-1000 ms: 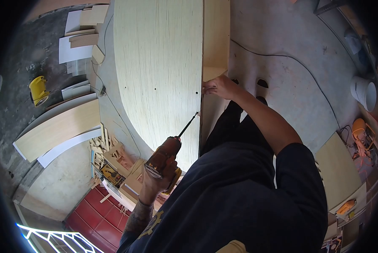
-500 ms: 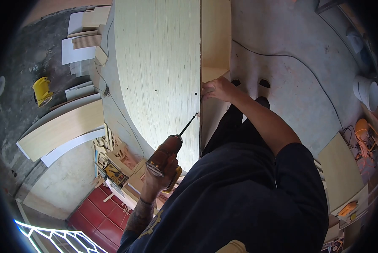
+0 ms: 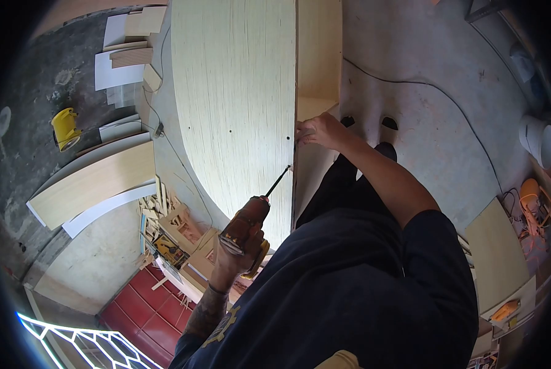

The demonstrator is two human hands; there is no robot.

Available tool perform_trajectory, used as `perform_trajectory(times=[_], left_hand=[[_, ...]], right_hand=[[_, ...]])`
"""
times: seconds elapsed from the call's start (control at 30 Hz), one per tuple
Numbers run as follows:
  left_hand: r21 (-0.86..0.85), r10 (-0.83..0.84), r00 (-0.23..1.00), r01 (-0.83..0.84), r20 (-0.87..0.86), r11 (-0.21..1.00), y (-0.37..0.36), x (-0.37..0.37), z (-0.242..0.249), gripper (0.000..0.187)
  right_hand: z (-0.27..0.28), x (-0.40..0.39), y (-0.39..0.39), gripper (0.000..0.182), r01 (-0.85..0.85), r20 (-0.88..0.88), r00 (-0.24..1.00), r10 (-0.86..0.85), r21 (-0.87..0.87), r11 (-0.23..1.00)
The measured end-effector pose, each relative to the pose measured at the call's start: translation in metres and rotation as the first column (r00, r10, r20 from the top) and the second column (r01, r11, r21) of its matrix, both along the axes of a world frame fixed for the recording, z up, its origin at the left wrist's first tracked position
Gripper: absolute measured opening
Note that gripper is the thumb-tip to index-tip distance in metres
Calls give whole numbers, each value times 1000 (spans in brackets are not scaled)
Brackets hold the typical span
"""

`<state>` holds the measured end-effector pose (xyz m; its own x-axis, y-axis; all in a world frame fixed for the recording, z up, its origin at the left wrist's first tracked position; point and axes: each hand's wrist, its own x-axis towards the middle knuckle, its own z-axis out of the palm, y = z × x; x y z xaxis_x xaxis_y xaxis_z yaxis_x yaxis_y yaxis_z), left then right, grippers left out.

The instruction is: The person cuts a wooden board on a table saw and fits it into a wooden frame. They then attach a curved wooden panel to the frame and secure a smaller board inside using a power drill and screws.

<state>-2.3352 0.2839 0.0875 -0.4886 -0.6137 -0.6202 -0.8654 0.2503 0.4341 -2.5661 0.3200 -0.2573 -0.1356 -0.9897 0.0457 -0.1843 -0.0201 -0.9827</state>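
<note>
My left hand [image 3: 233, 261] is wrapped round the handle of a cordless drill [image 3: 251, 218], a red and dark tool with some yellow low on its body. Its long black bit [image 3: 278, 182] slants up to the right, the tip meeting the pale wooden panel [image 3: 238, 74] near its straight edge. Dark round holes [image 3: 288, 138] lie in a row across the panel above the tip. My right hand [image 3: 321, 132] is closed at the panel's edge, its fingers curled together. What those fingers hold, if anything, is hidden.
Below the panel's right edge is an open wooden compartment [image 3: 318, 55]. A black cable [image 3: 411, 81] crosses the floor. Curved boards [image 3: 97, 184], wood scraps [image 3: 171, 215] and a yellow cylindrical object [image 3: 66, 129] lie at left. An orange tool [image 3: 531, 197] and a white bucket [image 3: 534, 138] are at right.
The whole view has shifted slightly. The bit's tip remains at nearly the same spot on the panel, and my right hand stays at the edge.
</note>
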Motion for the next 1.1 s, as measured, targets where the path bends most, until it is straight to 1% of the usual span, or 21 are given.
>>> perform_trajectory(times=[0.03,0.1,0.17,0.23,0.27,0.3,0.33,0.37,0.4,0.47,0.53,0.6,0.73,0.8,0.83,0.9,1.03,1.1], left_hand=[[-1,1,1000,-1,2,1000,-1,3,-1,32],[-29,-92,996,92,-16,995,-2,6,-5,30],[-26,-70,997,69,-12,997,0,1,-3,29],[-20,-49,999,49,-11,999,0,4,-7,28],[-79,-188,982,188,7,979,0,18,-13,27],[-136,-326,945,327,31,935,-2,15,-14,26],[-136,-327,944,329,32,935,-2,12,-14,26],[-65,-164,987,163,1,984,0,8,-14,32],[9,6,1000,-6,-17,1000,1,2,-12,38],[7,-21,1000,21,-11,1000,-1,4,-16,39],[1,-39,999,39,-1,999,0,5,-16,40],[22,4,998,-3,-64,1000,1,2,-17,43],[61,75,990,-68,-118,996,1,0,-20,43],[43,21,997,-18,-72,999,-1,7,-24,45],[44,19,997,-16,-72,999,-2,8,-25,45],[24,-21,994,23,-105,999,-1,8,-27,47],[9,-40,995,41,-88,999,0,7,-28,47],[92,130,989,-123,-72,988,2,0,-27,48]], right_hand=[[-1,0,-1,51,3,2,1000,-3,-2,1000],[-4,1,-1,50,13,9,1000,-13,-17,1000],[-5,3,-2,48,21,20,1000,-21,-33,999],[-3,2,-1,45,13,-1,1000,-13,-8,1000],[-2,2,0,45,10,3,1000,-10,-9,1000],[0,0,-1,44,25,14,1000,-24,-44,999],[1,-1,0,43,40,27,999,-38,-76,996],[3,-1,1,43,38,29,999,-36,-75,996],[3,-1,1,43,35,23,999,-34,-65,997],[2,-3,0,43,36,14,999,-36,-52,998],[2,-1,-1,42,33,15,999,-33,3,999],[3,-3,0,43,41,29,999,-41,10,999],[8,-3,0,45,33,45,998,-34,26,999],[5,-2,-1,44,43,31,999,-43,-5,999],[3,-1,-1,44,56,15,998,-56,-33,998],[2,-1,-1,43,47,25,999,-47,-29,998],[6,-3,0,42,48,48,998,-46,-42,998],[7,-3,0,43,46,38,998,-45,-22,999]])
